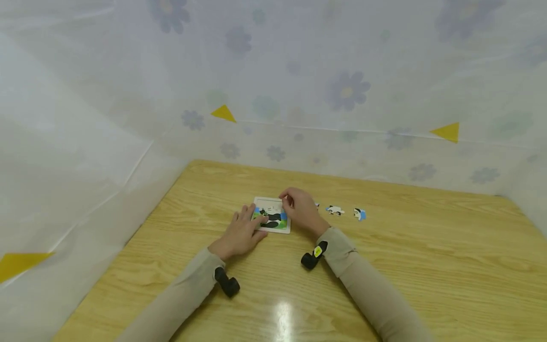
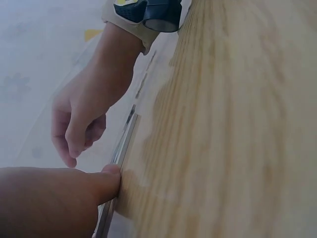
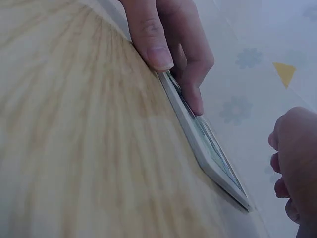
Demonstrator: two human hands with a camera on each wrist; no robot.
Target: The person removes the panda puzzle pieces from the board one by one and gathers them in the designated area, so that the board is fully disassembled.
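Observation:
A small white-framed puzzle board with a black, white, green and blue picture lies on the wooden table. My left hand rests flat on the board's left edge with straight fingers. In the left wrist view its thumb presses against the board's rim. My right hand hovers over the board's far right corner with its fingers curled. Whether it pinches a piece is hidden. In the right wrist view, the left hand's fingers lie along the thin board.
Three loose puzzle pieces lie on the table right of the board: a tiny one, a white one and a blue-and-white one. Flowered plastic sheeting walls the table at the back and left.

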